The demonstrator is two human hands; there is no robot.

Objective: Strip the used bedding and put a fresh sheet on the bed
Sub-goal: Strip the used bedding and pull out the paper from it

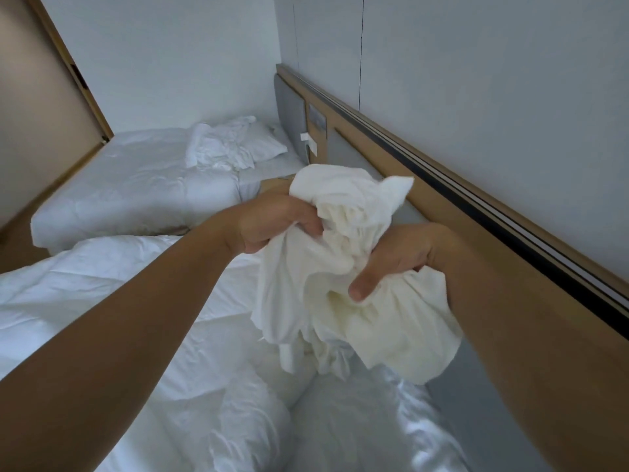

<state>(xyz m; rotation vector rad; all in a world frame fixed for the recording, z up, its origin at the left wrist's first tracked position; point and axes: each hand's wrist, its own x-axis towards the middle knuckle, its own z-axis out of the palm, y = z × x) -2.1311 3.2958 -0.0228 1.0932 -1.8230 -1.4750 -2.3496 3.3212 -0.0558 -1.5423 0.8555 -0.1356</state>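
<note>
Pale grey wall (476, 63) right of right hand (405, 257), thin vertical seams. Wood-trimmed grey headboard panel (435, 202) along wall base, just beyond same hand. Second bed (136, 185) well beyond left hand (272, 223), white, rumpled, pillow (262, 144) at head. Tan panel (41, 107), wood frame, far left. Brown floor (17, 253) below. Light soft, even.

The fingertips of the left hand (272, 223) and the right hand (405, 257) are buried inside the bunched white cloth (354, 212), and the near bed (102, 267) is cut off by the lower edge.
</note>
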